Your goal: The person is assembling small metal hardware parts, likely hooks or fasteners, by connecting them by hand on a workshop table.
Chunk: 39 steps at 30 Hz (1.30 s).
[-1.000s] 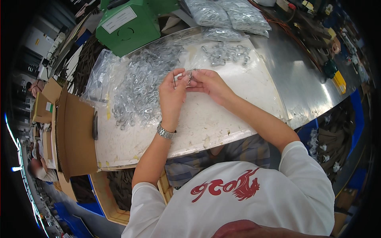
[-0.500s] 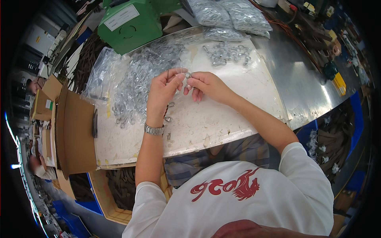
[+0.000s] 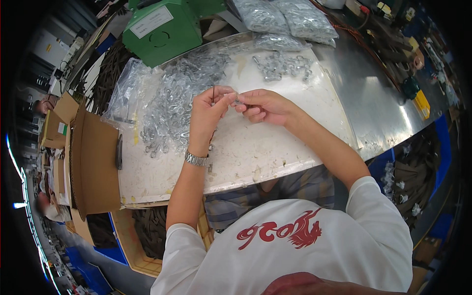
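Note:
Both hands meet over the white work board point(image 3: 255, 147). My left hand point(image 3: 209, 109) is closed, its thumb and forefinger pinching a small silvery metal fitting point(image 3: 237, 101). From the other side my right hand point(image 3: 269, 105) grips the same fitting with thumb and fingertips; its other fingers are curled. Most of the fitting is hidden by the fingers. A thin dark strip or rod point(image 3: 213, 93) shows at the left fingers. Left of the hands lies a heap of silvery metal hooks point(image 3: 169, 108), partly on clear plastic. A smaller group of metal fittings point(image 3: 282, 66) lies beyond the right hand.
A green machine point(image 3: 162, 34) stands at the back left. Filled clear bags point(image 3: 305, 22) are stacked at the back. A cardboard box point(image 3: 96, 162) borders the board's left side. Bare metal tabletop point(image 3: 373, 108) extends right. Bins of dark strips point(image 3: 150, 231) sit below.
Both hands have shifted slightly right. The right fingers have curled in more, and the metal fitting's ring, visible before, is now mostly covered.

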Each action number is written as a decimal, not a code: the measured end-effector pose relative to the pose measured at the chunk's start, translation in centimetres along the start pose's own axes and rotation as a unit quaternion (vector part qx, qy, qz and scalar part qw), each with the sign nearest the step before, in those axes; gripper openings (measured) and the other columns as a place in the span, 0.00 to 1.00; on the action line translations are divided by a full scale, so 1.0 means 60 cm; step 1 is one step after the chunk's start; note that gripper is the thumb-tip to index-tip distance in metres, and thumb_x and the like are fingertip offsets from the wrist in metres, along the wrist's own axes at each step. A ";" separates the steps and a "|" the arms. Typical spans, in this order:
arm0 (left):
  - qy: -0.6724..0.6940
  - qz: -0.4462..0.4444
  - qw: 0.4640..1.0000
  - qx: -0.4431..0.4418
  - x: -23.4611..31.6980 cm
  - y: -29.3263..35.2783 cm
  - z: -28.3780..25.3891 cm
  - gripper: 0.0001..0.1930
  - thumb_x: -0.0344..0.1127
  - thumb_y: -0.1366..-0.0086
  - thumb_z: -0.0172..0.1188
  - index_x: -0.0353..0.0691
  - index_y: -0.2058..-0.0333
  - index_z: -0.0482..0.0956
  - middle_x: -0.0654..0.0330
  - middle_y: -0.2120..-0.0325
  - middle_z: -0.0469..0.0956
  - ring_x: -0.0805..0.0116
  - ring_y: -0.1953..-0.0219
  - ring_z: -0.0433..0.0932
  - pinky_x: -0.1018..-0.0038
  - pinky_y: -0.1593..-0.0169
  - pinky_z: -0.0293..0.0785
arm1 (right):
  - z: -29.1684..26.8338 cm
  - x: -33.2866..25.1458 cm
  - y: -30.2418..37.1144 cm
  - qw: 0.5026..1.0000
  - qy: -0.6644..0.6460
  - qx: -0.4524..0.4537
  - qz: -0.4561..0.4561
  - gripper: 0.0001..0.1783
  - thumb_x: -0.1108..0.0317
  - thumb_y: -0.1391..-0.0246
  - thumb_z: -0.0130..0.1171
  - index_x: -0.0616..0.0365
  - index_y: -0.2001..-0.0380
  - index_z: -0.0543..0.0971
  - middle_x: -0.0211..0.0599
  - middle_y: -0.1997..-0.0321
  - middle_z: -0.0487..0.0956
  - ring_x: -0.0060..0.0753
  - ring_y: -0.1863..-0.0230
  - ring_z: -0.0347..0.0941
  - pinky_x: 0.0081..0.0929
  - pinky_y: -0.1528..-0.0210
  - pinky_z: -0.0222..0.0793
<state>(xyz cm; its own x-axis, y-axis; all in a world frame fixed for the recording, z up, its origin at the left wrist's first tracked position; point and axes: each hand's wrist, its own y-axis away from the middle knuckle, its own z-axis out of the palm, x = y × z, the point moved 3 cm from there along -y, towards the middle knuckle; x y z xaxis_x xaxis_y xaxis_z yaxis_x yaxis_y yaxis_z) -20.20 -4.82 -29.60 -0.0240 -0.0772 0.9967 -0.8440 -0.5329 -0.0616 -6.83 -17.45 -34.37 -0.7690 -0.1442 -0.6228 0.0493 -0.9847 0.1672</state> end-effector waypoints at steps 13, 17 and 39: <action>0.080 -0.085 0.974 -0.197 -0.001 -0.003 -0.022 0.22 0.32 0.22 0.51 0.30 0.34 0.71 0.59 0.62 0.84 0.81 0.70 0.68 0.84 0.67 0.64 | 0.003 -0.017 0.006 0.864 0.435 0.155 -0.200 0.11 0.63 0.29 0.55 0.59 0.62 0.81 0.19 0.72 0.74 0.10 0.75 0.61 0.15 0.72 0.57; 0.093 -0.078 0.973 -0.194 -0.015 0.005 0.002 0.21 0.30 0.22 0.51 0.30 0.34 0.72 0.60 0.64 0.83 0.81 0.71 0.68 0.84 0.67 0.63 | 0.013 -0.002 -0.001 0.824 0.481 0.166 -0.250 0.11 0.66 0.28 0.53 0.59 0.64 0.80 0.20 0.72 0.74 0.11 0.74 0.62 0.18 0.70 0.61; 0.098 0.012 0.985 0.139 -0.003 -0.008 -0.078 0.12 0.35 0.24 0.57 0.35 0.54 0.85 0.72 0.78 0.74 0.87 0.81 0.60 0.83 0.78 0.53 | 0.038 -0.106 0.059 0.407 0.712 0.359 -0.445 0.17 0.75 0.44 0.62 0.54 0.51 0.84 0.41 0.47 0.81 0.45 0.46 0.78 0.38 0.46 0.76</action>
<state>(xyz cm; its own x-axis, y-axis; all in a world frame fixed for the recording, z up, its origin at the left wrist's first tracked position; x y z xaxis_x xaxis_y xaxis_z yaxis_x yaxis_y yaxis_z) -22.31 -0.60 -29.47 -0.1682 0.0574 0.9841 -0.6636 -0.7448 -0.0700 -3.20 -19.81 -28.09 0.8966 -0.1757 -0.4065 -0.4370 -0.4992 -0.7482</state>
